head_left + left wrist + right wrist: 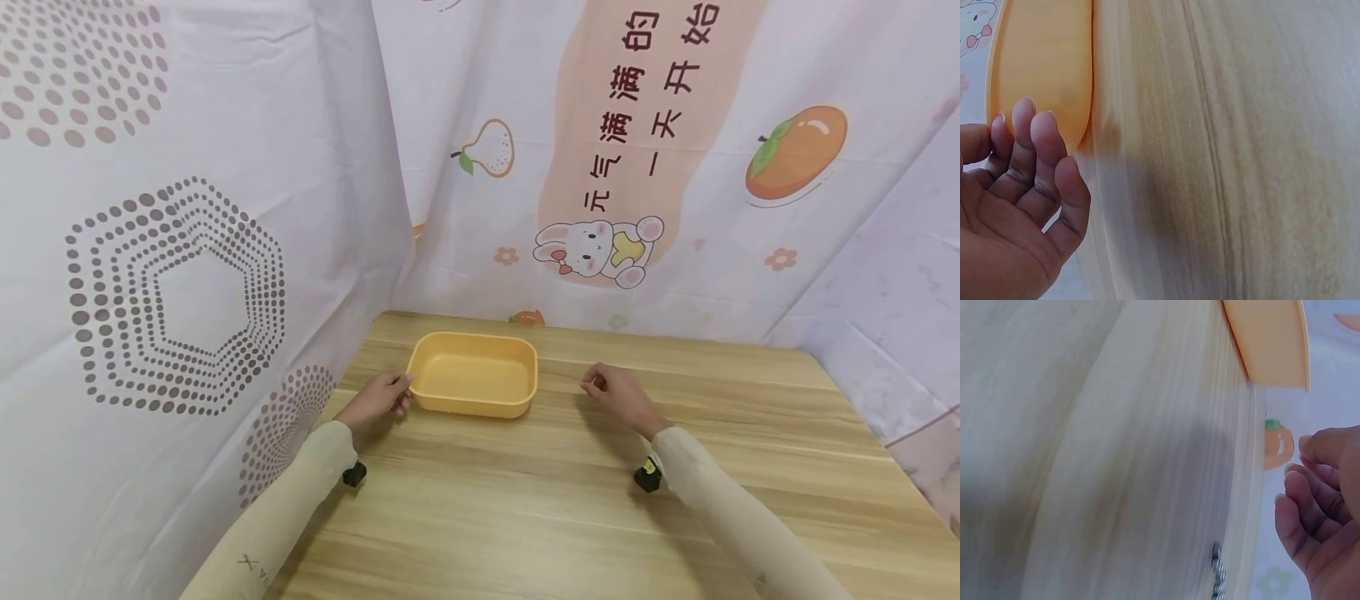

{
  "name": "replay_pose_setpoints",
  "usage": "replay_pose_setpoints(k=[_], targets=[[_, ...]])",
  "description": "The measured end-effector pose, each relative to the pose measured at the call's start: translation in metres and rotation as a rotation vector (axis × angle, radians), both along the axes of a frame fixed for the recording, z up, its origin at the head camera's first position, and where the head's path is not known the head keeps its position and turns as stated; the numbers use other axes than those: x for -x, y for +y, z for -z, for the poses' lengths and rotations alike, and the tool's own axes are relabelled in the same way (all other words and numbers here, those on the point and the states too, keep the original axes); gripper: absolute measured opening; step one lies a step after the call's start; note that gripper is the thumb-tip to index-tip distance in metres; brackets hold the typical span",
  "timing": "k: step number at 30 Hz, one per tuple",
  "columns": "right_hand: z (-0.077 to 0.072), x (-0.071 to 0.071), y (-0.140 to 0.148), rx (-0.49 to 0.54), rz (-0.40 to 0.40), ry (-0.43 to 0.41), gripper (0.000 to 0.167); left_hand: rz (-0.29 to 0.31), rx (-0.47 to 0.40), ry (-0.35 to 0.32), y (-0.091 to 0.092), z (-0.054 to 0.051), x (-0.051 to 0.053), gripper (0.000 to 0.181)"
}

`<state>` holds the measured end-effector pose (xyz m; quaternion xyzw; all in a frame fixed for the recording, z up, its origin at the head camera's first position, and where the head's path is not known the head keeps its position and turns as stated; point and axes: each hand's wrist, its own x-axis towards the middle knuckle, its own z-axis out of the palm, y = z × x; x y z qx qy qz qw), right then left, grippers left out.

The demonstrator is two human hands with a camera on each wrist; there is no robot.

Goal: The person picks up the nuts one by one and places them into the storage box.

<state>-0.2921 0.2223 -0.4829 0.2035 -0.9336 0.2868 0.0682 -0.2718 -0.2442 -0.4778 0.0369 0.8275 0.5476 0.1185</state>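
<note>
A yellow rectangular container (472,405) stands on the wooden table, with nothing visible inside. My left hand (381,398) pinches its left rim between thumb and fingers; the left wrist view shows the hand (1029,194) at the container's end (1054,69), the other fingers loosely curled. To the right of the container, apart from it, my right hand (618,400) is held over the table. In the right wrist view that hand (1325,506) has loosely curled fingers with nothing seen between them, and the container (1272,344) is at the top.
Small shiny metal pieces in a row (1218,572) lie at the bottom of the right wrist view; I cannot tell what they are. A printed white curtain (480,242) hangs behind the wooden table (487,508), and another curtain (202,292) hangs along its left side.
</note>
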Motion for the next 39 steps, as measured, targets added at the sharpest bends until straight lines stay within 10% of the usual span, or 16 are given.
replay_pose_setpoints(k=[39], targets=[[0.015,-0.010,0.079,-0.040,0.145,-0.036,0.015,0.007,-0.021,-0.012,-0.001,0.003,0.004,0.032]])
